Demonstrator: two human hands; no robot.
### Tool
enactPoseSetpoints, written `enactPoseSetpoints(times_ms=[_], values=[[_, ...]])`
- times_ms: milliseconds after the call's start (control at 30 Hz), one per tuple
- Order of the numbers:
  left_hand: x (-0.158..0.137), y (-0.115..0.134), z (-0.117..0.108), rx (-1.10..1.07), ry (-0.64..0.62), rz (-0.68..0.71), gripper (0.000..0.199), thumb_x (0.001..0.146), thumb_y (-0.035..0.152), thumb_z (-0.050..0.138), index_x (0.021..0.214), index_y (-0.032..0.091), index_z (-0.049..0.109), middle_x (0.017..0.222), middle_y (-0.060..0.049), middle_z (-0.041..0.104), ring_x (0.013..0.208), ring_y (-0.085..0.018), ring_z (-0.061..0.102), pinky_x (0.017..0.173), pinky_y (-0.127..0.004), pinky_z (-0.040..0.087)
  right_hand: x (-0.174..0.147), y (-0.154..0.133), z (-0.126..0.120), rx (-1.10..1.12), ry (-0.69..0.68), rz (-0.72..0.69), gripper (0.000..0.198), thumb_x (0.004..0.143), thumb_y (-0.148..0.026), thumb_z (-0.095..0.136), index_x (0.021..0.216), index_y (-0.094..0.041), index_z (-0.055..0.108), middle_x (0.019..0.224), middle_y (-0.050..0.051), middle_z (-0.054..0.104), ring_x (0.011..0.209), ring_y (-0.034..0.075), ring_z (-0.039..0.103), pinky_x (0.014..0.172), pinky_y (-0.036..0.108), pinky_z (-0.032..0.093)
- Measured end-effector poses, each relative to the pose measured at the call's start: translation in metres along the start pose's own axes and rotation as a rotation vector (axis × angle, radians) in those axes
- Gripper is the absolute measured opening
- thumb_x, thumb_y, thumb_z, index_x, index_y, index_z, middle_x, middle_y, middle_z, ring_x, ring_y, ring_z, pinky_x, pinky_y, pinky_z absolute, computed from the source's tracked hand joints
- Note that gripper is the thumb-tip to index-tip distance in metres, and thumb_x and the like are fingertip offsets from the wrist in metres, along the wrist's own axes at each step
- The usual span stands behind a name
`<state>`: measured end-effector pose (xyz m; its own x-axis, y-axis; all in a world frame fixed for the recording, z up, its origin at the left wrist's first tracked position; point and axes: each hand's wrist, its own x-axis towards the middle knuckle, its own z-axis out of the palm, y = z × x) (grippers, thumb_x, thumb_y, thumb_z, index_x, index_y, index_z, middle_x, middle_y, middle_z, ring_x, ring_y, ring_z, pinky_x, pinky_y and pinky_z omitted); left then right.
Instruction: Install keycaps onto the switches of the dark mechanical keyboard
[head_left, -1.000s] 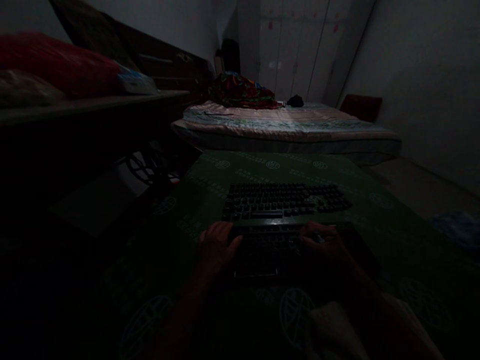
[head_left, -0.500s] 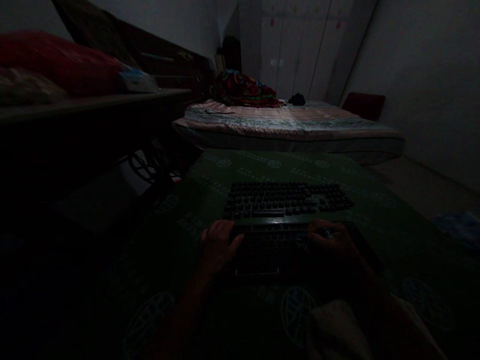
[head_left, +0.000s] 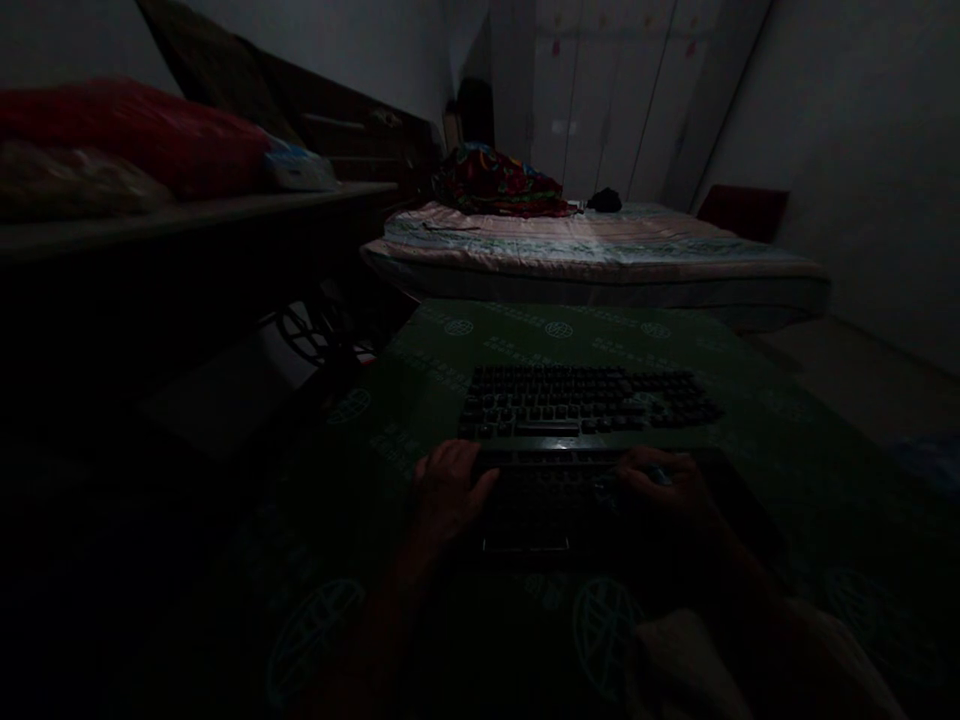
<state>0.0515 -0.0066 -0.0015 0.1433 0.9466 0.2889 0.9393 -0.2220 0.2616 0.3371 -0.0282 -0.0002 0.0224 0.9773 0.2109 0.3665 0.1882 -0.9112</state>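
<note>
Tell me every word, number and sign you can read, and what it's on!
No words or numbers are readable.
Green printed tabletop: rows of pale characters, too blurred; round globe-like signs, any letters inside unclear.
Small black blocky keycaps: any marks too small and dark.
Long black keyboard body: nothing legible.
Pale blue packet, upper left: any print too blurred.

My right hand (head_left: 669, 486) hides most of my small tool (head_left: 661, 474) | keyboard base (head_left: 546, 457): near edge lost in dark | red bag (head_left: 169, 130): cut off left
</note>
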Motion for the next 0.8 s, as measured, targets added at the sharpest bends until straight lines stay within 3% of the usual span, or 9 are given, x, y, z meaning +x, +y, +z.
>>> enactPoseSetpoints(times_ms=[467,667,800], values=[[-0.0053,-0.003,0.0039,0.008,0.007,0.002,0.028,0.084,0.034,0.057,0.107,0.019,0.06,0.118,-0.011,0.064,0.115,-0.027,0.054,0.095,-0.048,0.042,-0.0034,-0.0082,0.0028,0.013,-0.089,-0.001,0.021,0.069,-0.035,0.06,0.055,-0.019,0.057,0.06,0.002,0.057,0.061,0.017,0.053,0.058,0.028,0.043],[-0.0045,-0.0011,0.0019,-0.001,-0.008,-0.008,0.027,0.083,0.032,0.058,0.106,0.019,0.06,0.118,-0.01,0.064,0.115,-0.027,0.054,0.095,-0.048,0.042,-0.0038,-0.0061,-0.0003,-0.003,-0.059,0.052,0.021,0.07,-0.036,0.058,0.058,-0.018,0.058,0.062,0.001,0.057,0.062,0.017,0.053,0.06,0.027,0.042],[-0.0045,-0.0022,0.0028,0.007,0.0,-0.011,0.029,0.082,0.033,0.059,0.108,0.02,0.06,0.118,-0.01,0.064,0.116,-0.027,0.054,0.096,-0.047,0.042,-0.0061,-0.0082,0.0004,-0.01,-0.15,0.019,0.02,0.07,-0.033,0.058,0.058,-0.018,0.057,0.064,0.001,0.057,0.065,0.016,0.053,0.063,0.027,0.042]])
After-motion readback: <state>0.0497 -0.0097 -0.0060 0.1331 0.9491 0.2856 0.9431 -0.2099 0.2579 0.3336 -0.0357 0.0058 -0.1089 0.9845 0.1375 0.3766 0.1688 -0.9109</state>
